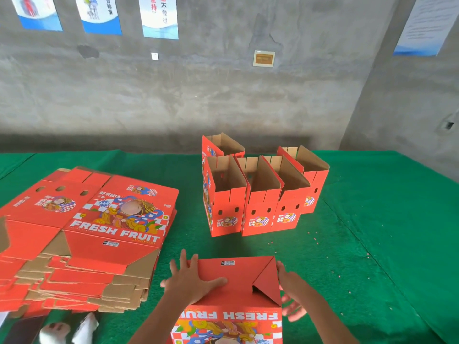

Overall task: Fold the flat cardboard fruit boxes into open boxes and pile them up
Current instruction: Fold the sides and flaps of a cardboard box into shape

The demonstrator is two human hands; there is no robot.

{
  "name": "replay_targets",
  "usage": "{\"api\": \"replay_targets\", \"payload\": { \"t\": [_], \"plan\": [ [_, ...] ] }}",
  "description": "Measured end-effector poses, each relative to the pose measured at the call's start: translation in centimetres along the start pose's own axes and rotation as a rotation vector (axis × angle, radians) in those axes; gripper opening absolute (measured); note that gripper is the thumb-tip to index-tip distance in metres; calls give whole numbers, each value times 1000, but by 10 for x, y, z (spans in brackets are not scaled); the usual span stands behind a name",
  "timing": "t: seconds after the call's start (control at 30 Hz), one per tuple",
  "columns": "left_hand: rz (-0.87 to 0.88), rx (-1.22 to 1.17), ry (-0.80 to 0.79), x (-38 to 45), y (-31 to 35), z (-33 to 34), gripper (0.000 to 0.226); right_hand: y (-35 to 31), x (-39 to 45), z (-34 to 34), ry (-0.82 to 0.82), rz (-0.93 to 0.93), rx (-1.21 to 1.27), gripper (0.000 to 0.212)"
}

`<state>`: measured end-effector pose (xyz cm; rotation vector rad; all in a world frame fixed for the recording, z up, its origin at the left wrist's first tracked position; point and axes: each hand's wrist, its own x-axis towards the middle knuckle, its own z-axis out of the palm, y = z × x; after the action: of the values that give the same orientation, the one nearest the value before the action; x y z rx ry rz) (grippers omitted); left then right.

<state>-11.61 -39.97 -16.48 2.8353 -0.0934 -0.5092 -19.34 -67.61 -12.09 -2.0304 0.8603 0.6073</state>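
- Green felt-covered counter [372, 219] carries everything; a grey concrete wall with posters [159, 16] stands behind it.
- Stack of flat red printed cardboard fruit-box blanks [82, 234] lies on the counter's left side, near the left arm, probably placed there so the next blank is an easy reach.
- Five folded red open-top boxes [258, 194] stand upright in a tight cluster at the far centre, mouths up; none piled yet.
- Red box being folded [231, 294] sits bottom-up at the near edge, so the base flaps can be closed from above.
- Left hand [191, 281] lies flat, fingers spread straight, pressing the big base flap down.
- Right hand [288, 291] sits at the box's right side by the triangular flap [268, 281]; fingers loosely apart, clamped on nothing as far as I can see, likely steadying the wall.
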Motion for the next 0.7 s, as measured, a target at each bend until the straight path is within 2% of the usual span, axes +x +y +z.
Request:
{"api": "replay_targets", "payload": {
  "t": [0.07,0.13,0.27,0.37,0.43,0.5,0.6,0.7],
  "plan": [
    [181,45,71,0,8,6,137,1,-9,0,-111,65,-8,94],
    [323,22,64,-2,17,11,118,1,-13,-1,-150,33,-44,96],
    [354,-70,11,-1,32,13,88,2,-11,-2,-153,73,-66,92],
    [533,-106,91,-1,46,16,67,12,-1,-3,-206,235,41,109],
    [572,-87,111,-4,52,23,68,15,-1,-4,-262,246,83,111],
    [510,-59,133,-5,54,29,80,17,-1,-3,-278,207,116,106],
    [388,-86,193,0,56,23,73,15,-3,-2,-273,140,169,95],
    [483,-56,181,4,57,16,70,13,-7,-2,-275,136,139,93]
  ]
}}
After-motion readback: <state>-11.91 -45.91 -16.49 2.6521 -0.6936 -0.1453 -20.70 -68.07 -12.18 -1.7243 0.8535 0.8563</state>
